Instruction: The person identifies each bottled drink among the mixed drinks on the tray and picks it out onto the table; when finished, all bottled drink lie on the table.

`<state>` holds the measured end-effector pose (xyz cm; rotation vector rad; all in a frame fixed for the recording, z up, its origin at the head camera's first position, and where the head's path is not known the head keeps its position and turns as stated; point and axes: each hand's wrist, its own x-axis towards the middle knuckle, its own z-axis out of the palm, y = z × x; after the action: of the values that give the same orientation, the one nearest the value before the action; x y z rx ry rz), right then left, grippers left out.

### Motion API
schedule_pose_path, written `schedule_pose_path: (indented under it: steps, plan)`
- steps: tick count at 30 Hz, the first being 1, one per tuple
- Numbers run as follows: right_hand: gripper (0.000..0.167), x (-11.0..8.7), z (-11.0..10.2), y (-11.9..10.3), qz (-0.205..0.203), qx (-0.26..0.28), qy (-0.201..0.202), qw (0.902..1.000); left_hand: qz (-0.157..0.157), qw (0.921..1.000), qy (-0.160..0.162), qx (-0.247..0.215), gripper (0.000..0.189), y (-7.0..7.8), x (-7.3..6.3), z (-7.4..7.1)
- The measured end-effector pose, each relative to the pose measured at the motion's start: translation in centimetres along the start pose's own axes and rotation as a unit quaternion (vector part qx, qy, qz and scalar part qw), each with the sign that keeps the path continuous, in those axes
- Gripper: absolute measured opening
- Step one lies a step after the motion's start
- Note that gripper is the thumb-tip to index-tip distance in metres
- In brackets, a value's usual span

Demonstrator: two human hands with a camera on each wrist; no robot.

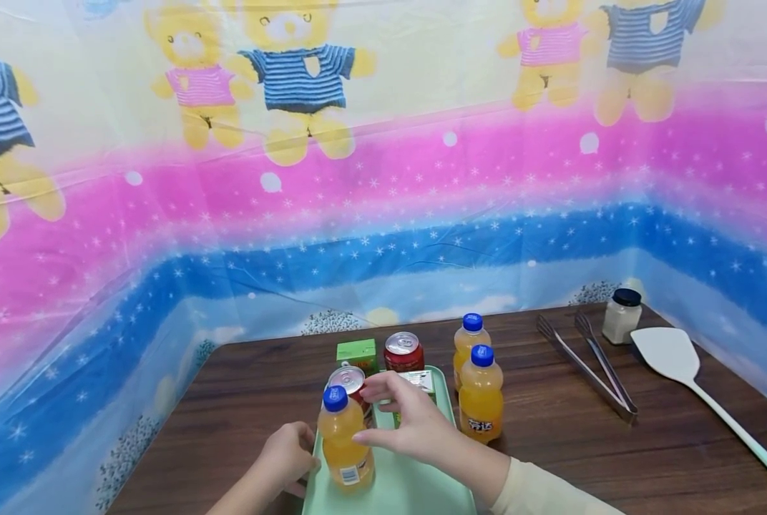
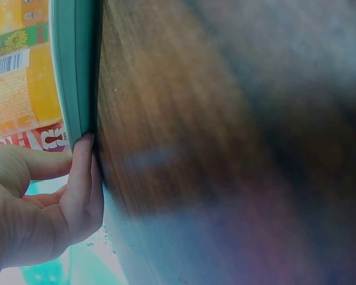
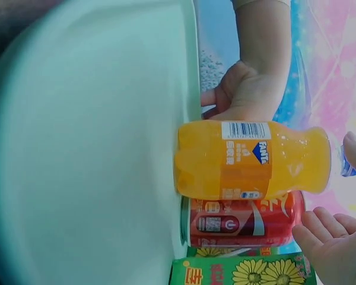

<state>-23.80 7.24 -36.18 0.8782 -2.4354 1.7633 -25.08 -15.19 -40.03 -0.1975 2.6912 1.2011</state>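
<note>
A Fanta bottle [image 1: 345,458] of orange drink with a blue cap stands upright on the light green tray [image 1: 416,490]. My left hand [image 1: 285,456] grips the tray's left edge; in the left wrist view its thumb and fingers pinch the rim [image 2: 77,71]. Over the tray, my right hand [image 1: 422,425] has thumb and fingers spread near the bottle's upper part. In the right wrist view the thumb is right by the cap, and the relaxed fingers are beside a red drink can [image 3: 243,222]. A green carton with yellow flowers [image 3: 267,272] is next to the can.
Behind stand another red can [image 1: 404,350] and a green carton [image 1: 356,353]. Right of the tray are two orange drink bottles [image 1: 481,400]. Farther right lie metal tongs [image 1: 599,372], a jar with a black lid [image 1: 622,318] and a white spatula [image 1: 670,354]. A printed curtain borders the table.
</note>
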Motion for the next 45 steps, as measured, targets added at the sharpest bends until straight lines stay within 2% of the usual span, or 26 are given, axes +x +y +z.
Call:
schedule_pose_path:
  steps: [9,17,25,31,38,45]
  plan:
    - [0.059,0.4,0.8,-0.1,-0.006,-0.006,-0.005,0.9999,0.014,0.9999,-0.002,-0.003,0.023,0.3,-0.7,0.0]
    - [0.061,0.6,1.4,-0.5,0.003,0.012,-0.009,0.9999,0.020,0.9998,0.004,0.003,0.023,0.1,-0.6,0.0]
    - [0.064,0.9,1.8,-0.5,0.001,-0.007,-0.004,1.0000,0.037,0.9993,0.001,-0.010,0.021,-0.1,-0.7,0.1]
    - [0.064,1.0,2.0,-0.5,-0.001,-0.017,-0.007,0.9998,0.035,0.9994,0.001,-0.006,0.021,0.0,-0.6,0.1]
    - [0.066,1.2,2.4,-0.3,0.016,-0.022,-0.017,0.9995,0.036,0.9993,0.003,-0.005,0.021,0.0,-0.7,0.0]
    - [0.066,1.2,2.7,-0.1,0.023,-0.053,-0.018,0.9982,0.041,0.9992,0.002,-0.004,0.021,0.0,-0.7,0.0]
